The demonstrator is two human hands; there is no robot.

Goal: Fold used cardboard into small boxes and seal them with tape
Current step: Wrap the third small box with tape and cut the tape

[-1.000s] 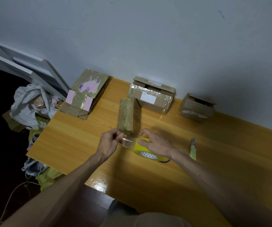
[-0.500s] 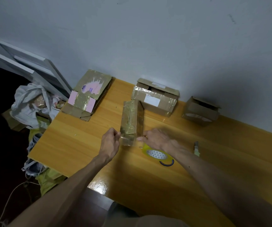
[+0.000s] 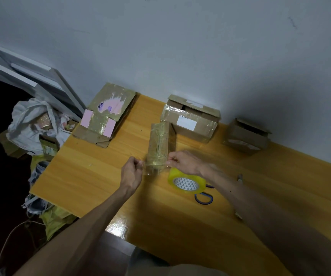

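A narrow, tape-covered cardboard box [image 3: 160, 142] lies lengthwise on the wooden table [image 3: 93, 176]. A clear strip of tape [image 3: 154, 166] is stretched across its near end. My left hand [image 3: 130, 174] pinches the strip's left end, and my right hand [image 3: 184, 162] pinches its right end at the box's near right corner. The yellow tape roll [image 3: 186, 183] lies flat on the table just below my right hand, with no hand on it.
Blue-handled scissors [image 3: 204, 198] lie beside the roll. A flattened box with pink patches [image 3: 107, 114], a taped box [image 3: 188, 120] and a small open box [image 3: 246, 136] stand along the wall. A utility knife [image 3: 240, 177] lies right. Bags and cardboard are piled on the floor left.
My right hand left the tape roll and moved up to the box's near end. Both hands now hold a tape strip stretched across that end; the roll lies free.
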